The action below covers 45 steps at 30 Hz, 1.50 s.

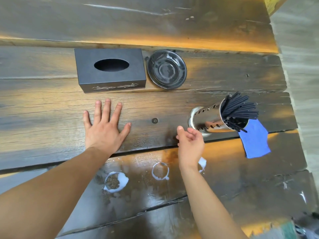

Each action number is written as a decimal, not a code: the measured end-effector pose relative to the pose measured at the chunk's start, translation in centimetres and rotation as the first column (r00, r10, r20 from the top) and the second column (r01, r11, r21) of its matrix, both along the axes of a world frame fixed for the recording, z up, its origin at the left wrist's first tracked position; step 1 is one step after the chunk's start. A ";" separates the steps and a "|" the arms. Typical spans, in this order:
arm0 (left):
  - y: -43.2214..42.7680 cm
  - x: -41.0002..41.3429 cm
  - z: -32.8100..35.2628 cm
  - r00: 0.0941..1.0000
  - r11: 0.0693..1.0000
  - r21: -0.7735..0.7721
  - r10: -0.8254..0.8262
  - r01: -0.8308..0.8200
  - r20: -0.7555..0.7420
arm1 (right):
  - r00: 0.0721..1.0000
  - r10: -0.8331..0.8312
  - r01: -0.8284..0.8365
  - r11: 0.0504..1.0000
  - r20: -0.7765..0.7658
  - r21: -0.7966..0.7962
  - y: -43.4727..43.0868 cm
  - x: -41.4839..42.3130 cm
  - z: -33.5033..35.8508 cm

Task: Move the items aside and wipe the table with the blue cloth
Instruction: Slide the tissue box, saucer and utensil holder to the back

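Observation:
A blue cloth [255, 140] lies flat near the table's right edge, partly hidden behind a perforated steel holder [212, 118] full of black straws [240, 109]. A black tissue box [110, 69] and a black saucer [166, 69] sit side by side farther back. My left hand [103, 125] rests flat on the wood, fingers spread, just in front of the tissue box. My right hand [189, 144] hovers with loosely curled fingers, empty, just left of the holder's base. White liquid rings and smears [115, 181] mark the near planks.
The dark plank table [51, 104] ends at its right edge beside a grey floor [300, 66]. A round bolt head [154, 120] sits between my hands. Another white ring [160, 170] and a splash [202, 163] lie by my right wrist.

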<state>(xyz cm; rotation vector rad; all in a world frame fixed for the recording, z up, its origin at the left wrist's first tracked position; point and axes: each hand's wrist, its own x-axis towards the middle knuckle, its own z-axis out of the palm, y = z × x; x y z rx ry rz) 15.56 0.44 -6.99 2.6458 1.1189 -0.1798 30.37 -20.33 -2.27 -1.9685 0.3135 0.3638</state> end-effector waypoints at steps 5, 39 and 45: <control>-0.1 -0.1 -0.2 1.000 1.000 0.007 0.002 -0.002 0.011 | 0.989 -0.102 0.119 0.979 0.111 -0.166 -3.7 0.4 0.3; -0.1 0.0 -0.4 1.000 1.000 0.028 0.008 -0.008 0.005 | 0.935 0.127 -0.145 0.989 0.332 0.029 5.2 16.6 0.8; 0.0 -0.1 -0.6 1.000 0.999 0.039 0.008 -0.008 0.000 | 0.935 0.160 -0.180 0.983 0.318 0.034 7.8 18.7 -0.1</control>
